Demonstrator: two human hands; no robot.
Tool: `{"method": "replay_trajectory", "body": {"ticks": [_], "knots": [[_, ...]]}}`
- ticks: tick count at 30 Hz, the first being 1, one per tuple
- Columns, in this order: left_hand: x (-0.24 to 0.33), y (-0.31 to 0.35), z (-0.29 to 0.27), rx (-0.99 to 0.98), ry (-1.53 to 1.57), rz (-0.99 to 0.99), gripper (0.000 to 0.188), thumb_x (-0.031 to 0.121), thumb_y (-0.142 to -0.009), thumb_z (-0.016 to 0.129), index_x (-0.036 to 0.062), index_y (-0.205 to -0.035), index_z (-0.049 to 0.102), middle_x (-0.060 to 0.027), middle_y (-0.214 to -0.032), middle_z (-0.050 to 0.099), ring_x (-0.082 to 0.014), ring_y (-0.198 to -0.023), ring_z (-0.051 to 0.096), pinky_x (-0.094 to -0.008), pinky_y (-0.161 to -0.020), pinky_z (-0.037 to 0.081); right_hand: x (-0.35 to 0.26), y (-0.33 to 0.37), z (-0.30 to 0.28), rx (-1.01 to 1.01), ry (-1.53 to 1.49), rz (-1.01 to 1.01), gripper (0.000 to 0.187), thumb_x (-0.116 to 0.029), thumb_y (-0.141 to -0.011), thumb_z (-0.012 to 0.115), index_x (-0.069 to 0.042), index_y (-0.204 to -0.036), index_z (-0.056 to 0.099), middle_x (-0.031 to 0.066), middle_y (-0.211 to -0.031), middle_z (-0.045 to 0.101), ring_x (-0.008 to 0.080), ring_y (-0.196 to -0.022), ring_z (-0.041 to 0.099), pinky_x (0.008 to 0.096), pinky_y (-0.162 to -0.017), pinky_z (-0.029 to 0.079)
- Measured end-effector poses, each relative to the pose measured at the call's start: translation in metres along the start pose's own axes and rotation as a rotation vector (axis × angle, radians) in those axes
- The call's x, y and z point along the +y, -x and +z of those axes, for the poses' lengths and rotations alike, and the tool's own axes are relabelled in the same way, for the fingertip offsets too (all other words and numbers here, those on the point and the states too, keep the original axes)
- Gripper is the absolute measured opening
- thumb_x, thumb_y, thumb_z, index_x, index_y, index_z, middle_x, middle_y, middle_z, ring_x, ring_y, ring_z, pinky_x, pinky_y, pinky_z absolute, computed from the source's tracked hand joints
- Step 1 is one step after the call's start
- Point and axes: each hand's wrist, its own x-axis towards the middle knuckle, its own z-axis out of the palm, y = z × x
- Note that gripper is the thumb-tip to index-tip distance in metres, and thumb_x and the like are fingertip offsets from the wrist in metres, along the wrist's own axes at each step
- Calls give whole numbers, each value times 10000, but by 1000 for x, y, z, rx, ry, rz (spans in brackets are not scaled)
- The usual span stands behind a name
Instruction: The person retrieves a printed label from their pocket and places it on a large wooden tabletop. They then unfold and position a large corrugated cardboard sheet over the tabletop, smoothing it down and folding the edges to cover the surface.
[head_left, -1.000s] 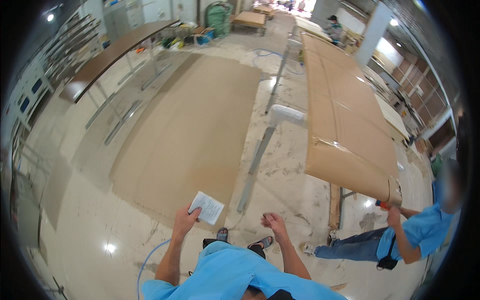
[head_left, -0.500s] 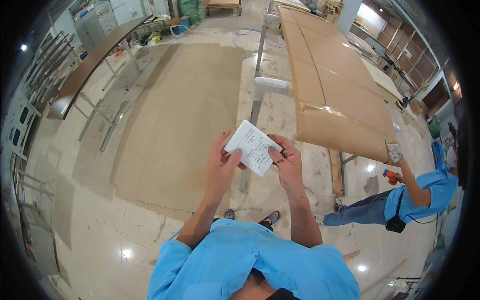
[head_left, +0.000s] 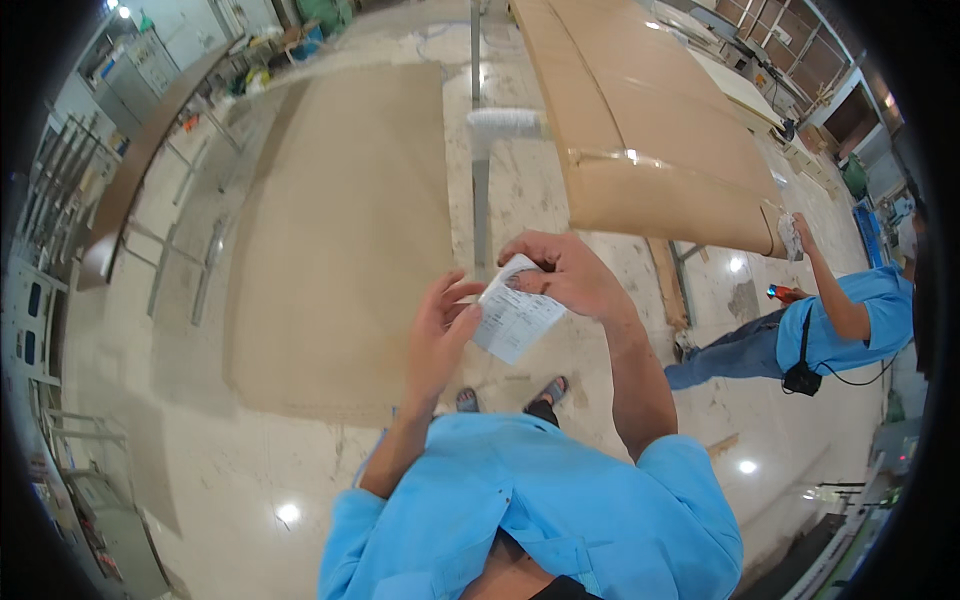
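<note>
A small, thin stack of white printed paper slips (head_left: 517,328) is between my hands, in front of my chest. My left hand (head_left: 440,325) pinches its left edge, thumb in front and fingers partly behind. From the upper right, my right hand (head_left: 570,277) grips the top edge, where the paper curls up beneath the thumb and fingers. Dark smudges mark the right fingertips. Whether one slip or several are lifted there, I cannot tell.
A large brown-wrapped panel (head_left: 660,130) rests on supports at the right. Beside it a person in a blue shirt (head_left: 845,320) touches its corner, holding an orange tool (head_left: 788,293). Brown sheeting (head_left: 340,240) covers the floor at left, near a long dark board (head_left: 150,150) on stands.
My right hand has moved from the stack's right edge up over its top edge, and the paper now curls there. The left hand keeps its hold. The whole view has shifted slightly.
</note>
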Motion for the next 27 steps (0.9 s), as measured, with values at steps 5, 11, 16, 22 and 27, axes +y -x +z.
{"method": "replay_trajectory", "body": {"ticks": [5,11,16,22,27], "knots": [[13,12,10,-151,-73,-290,243,162,-966,563,-9,-1136,599,-68,-906,685,-101,-722,632,-270,-607,518,3,4,9,201,-262,26,322,-68,-887,615,1,-1201,597,72,-861,673,109,-764,608,244,-668,477],[12,12,15,30,123,-235,265,185,-1003,482,-19,-1134,589,-94,-938,684,-123,-744,660,-274,-564,543,17,17,15,273,-430,146,221,-107,-937,585,23,-1111,631,63,-817,668,110,-666,613,234,-572,469],[8,8,16,24,193,-264,280,192,-1010,460,-18,-1143,587,-99,-963,682,-140,-761,669,-282,-575,553,27,18,18,296,-385,105,185,-123,-941,600,23,-1048,643,43,-760,655,96,-636,602,228,-553,457],[-3,5,9,-7,173,-239,306,208,-1006,478,-20,-1181,585,-118,-1027,677,-178,-827,687,-329,-605,586,26,10,21,353,-330,228,194,-94,-918,634,17,-1077,626,34,-794,655,92,-678,607,227,-577,471],[-19,3,10,-29,8,-99,307,202,-1002,512,-26,-1182,613,-145,-1086,672,-226,-904,688,-364,-744,600,27,8,34,480,-325,53,377,10,-834,699,3,-1184,559,31,-904,659,96,-793,620,229,-664,499]]}}
